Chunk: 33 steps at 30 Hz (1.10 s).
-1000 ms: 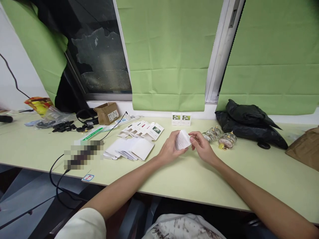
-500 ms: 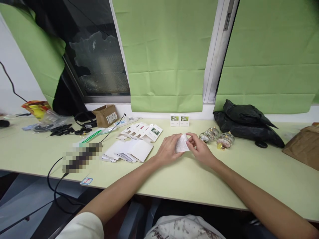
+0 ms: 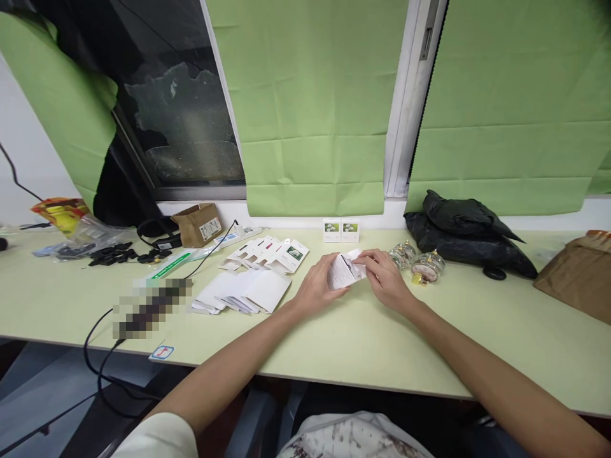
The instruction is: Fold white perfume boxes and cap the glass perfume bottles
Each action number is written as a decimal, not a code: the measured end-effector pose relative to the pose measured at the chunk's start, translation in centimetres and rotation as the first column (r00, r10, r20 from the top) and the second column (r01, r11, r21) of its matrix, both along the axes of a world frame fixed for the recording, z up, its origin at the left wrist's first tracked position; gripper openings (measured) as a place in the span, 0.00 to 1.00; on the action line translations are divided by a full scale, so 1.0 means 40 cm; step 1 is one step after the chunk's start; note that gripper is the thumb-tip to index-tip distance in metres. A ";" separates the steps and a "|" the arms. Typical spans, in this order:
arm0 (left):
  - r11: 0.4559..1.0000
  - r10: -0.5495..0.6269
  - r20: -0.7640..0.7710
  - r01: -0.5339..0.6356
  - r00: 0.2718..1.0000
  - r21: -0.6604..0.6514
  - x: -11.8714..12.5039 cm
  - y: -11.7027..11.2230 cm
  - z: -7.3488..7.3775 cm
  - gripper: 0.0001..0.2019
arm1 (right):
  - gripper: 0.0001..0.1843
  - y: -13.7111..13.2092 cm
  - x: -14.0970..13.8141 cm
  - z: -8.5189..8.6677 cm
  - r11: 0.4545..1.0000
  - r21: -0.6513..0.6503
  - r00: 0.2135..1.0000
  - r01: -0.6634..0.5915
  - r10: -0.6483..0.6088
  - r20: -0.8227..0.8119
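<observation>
A small white paper box (image 3: pixel 340 273) with fine print on its side is held above the table, tilted. My left hand (image 3: pixel 314 282) is closed around its left side. At the box's right end, the fingers of my right hand (image 3: pixel 386 278) are bent and pressed together at a flap, covering part of it. A dark gap shows at that end; what is inside I cannot make out. Beyond the hands stand two small white boxes (image 3: pixel 341 231) with green pictures. Round clear ornament-like containers with gold tops (image 3: pixel 428 267) stand right of my right hand.
Flat white cartons (image 3: pixel 267 291) and printed cartons (image 3: pixel 291 256) lie fanned at left. Farther left are a cable (image 3: pixel 210 252), small black parts (image 3: pixel 113 254) and an open cardboard box (image 3: pixel 198 226). Black plastic bags (image 3: pixel 470 235) and a brown package (image 3: pixel 580 277) are at right.
The box has turned in my hands, so its right end with a dark gap now shows. My right fingers have shifted onto that end. The view has swung slightly right.
</observation>
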<state>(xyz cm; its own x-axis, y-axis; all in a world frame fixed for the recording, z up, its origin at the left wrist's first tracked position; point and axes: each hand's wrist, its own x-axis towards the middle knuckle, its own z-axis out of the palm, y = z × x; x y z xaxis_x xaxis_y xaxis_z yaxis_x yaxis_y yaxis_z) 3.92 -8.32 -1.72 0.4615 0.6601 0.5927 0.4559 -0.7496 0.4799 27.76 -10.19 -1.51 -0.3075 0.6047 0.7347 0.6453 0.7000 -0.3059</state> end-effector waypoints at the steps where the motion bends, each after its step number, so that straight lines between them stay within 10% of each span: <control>1: 1.000 0.011 0.018 -0.011 1.000 -0.010 0.001 0.001 -0.002 0.39 | 0.20 -0.004 -0.003 0.003 1.000 -0.011 1.000 -0.011 0.011 -0.007; 9: 0.994 0.108 0.097 -0.108 0.989 -0.001 0.001 0.016 -0.015 0.38 | 0.12 -0.020 -0.017 0.019 0.998 -0.052 0.997 -0.038 0.034 -0.071; 18: 0.970 0.030 -0.183 0.016 0.983 0.244 -0.017 0.024 -0.004 0.39 | 0.10 -0.005 -0.022 -0.008 0.975 -0.220 0.996 0.036 -0.053 -0.071; 33: 0.992 -0.109 -0.147 0.117 0.983 0.048 -0.030 0.022 0.010 0.40 | 0.12 0.040 0.007 -0.043 0.911 -0.411 0.968 0.039 -0.136 -0.210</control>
<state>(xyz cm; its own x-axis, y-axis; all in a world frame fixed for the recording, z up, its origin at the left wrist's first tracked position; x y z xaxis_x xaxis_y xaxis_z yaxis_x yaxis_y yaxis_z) 2.72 -7.45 -1.30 0.6143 0.5665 0.5493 0.4276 -0.8240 0.3716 28.02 -8.60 -3.25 -0.0928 0.8790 0.4678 0.5765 0.4305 -0.6945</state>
